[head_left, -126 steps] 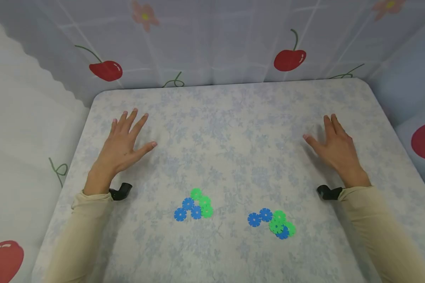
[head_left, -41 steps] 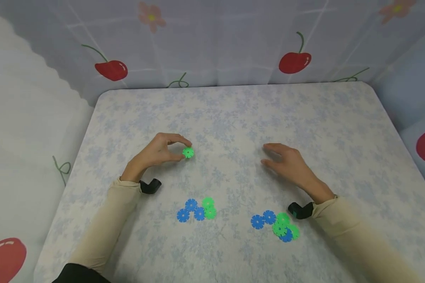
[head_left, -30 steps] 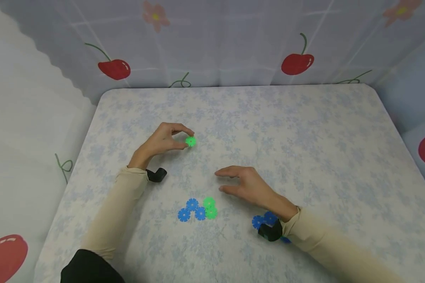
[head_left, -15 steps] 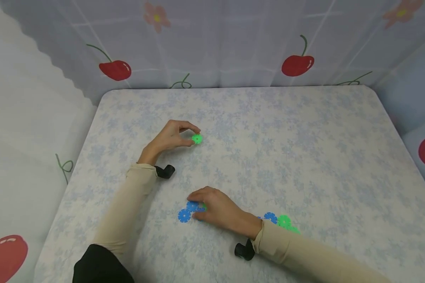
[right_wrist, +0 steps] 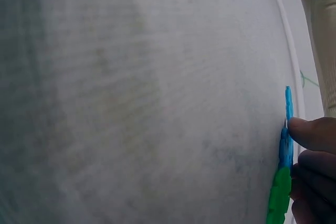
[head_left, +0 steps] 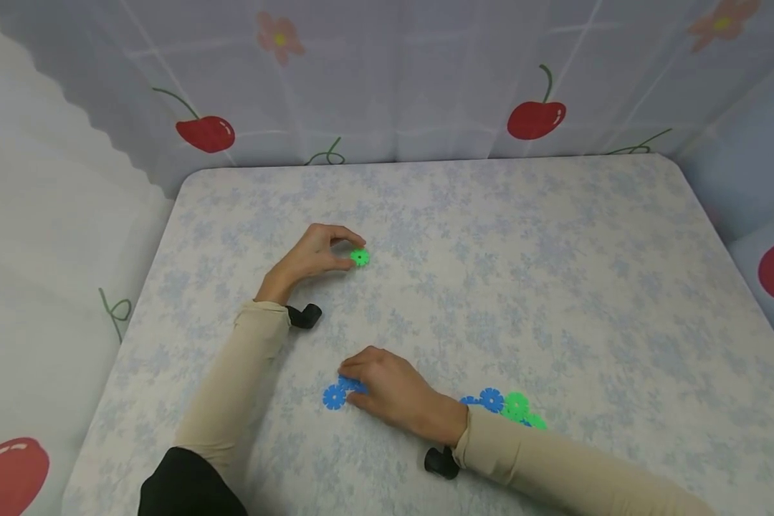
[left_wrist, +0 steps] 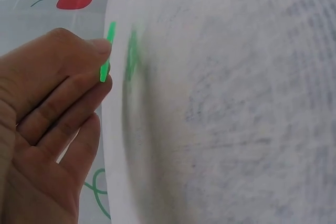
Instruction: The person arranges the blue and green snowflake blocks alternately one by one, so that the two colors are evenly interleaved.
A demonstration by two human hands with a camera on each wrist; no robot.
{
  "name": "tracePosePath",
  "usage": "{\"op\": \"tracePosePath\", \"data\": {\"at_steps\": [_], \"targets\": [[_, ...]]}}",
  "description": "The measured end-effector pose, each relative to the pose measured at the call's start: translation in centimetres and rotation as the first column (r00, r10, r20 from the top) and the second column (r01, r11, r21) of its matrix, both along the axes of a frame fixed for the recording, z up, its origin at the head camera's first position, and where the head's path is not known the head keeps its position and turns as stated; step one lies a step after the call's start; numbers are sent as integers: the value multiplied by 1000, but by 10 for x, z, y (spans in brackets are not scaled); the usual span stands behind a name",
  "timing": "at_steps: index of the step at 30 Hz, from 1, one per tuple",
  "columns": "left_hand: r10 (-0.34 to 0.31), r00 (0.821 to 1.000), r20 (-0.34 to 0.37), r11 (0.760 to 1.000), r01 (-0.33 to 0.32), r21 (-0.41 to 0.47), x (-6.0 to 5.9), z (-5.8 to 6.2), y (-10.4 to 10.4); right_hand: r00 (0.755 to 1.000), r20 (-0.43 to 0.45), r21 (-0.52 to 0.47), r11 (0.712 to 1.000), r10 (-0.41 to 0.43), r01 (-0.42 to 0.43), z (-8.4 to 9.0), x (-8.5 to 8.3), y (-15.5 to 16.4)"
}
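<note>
My left hand (head_left: pixel 312 252) pinches a green interlocking disc (head_left: pixel 360 257), notched like a flower, between thumb and fingertips just above the table. In the left wrist view that green disc (left_wrist: pixel 107 53) appears edge-on. Low and left of centre, my right hand (head_left: pixel 400 394) reaches over a small group of discs, thumb and fingers bent about a blue interlocking disc (head_left: pixel 355 385). Another blue disc (head_left: pixel 334 397) lies just left of those fingers. The right hand hides the group's green discs in the head view; a green disc (right_wrist: pixel 279 198) shows beneath it in the right wrist view.
A second group, with blue (head_left: pixel 491 399) and green discs (head_left: pixel 516 405), lies partly behind the right forearm. Black wrist cameras (head_left: pixel 305 316) jut from both cuffs. A pale floral cloth covers the table (head_left: pixel 555 251); cherry-print curtains (head_left: pixel 387 86) hang behind it.
The left hand took a green disc from the left group and carried it farther back. The right hand came across from the right side down to that group, barely moving in the last half second.
</note>
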State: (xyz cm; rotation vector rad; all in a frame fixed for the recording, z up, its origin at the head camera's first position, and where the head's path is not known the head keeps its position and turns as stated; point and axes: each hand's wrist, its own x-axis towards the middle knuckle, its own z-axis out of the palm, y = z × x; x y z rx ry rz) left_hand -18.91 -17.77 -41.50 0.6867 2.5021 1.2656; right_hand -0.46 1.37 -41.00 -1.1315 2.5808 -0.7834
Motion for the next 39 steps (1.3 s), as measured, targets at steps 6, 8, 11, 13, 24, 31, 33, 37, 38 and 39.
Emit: {"op": "tracePosePath", "data": {"at_steps": [6,8,11,13,24,31,33,37,38,39], "targets": [[38,999,28,998,-37,-51,1,-3,2,997,-72,28,1000,6,-4,0,1,-4],[40,999,33,998,-38,-58,1,-5,2,997,-80,32,999,3,-1,-1,2,-5],[45,998,32,997,-43,-70,2,-6,2,996,-87,36,999,-2,5,-1,3,-5],[46,999,27,996,-44,-79,2,-6,2,995,-104,42,999,-1,5,-1,3,-6],[42,999,11,993,-41,-111,1,-7,0,993,-116,46,999,28,-23,2,3,-7],[50,999,20,992,-47,-119,1,-4,1,995,-86,50,998,44,-40,2,5,-6],[53,998,24,992,-50,-120,1,-4,2,995,-88,54,998,46,-42,2,5,-6],[40,999,26,991,-36,-129,0,-4,1,996,-83,52,998,43,-39,2,4,-6],[34,999,25,991,-31,-129,-1,-4,1,996,-74,46,998,39,-36,2,4,-6],[29,999,27,992,-26,-127,-1,-4,1,997,-66,39,999,34,-32,3,3,-6]]}}
